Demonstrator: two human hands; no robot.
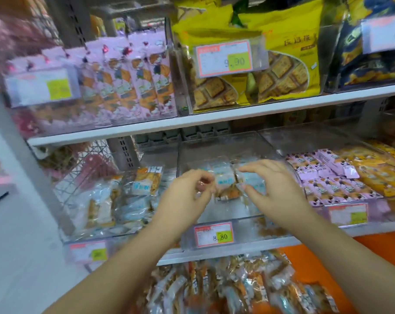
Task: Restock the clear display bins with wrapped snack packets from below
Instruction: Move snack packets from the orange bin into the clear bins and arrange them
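The packets (226, 184) are located mid-bin (226, 217), flanked closely by both hands. The right hand (271, 189) is spread open over them. The left hand (189, 191) is curled; its hold cannot be determined.

Upper price tag (224, 58), before yellow bags (289, 26): 9.90. Lower price tag (214, 235), on clear bin (226, 146) front: 8.80.
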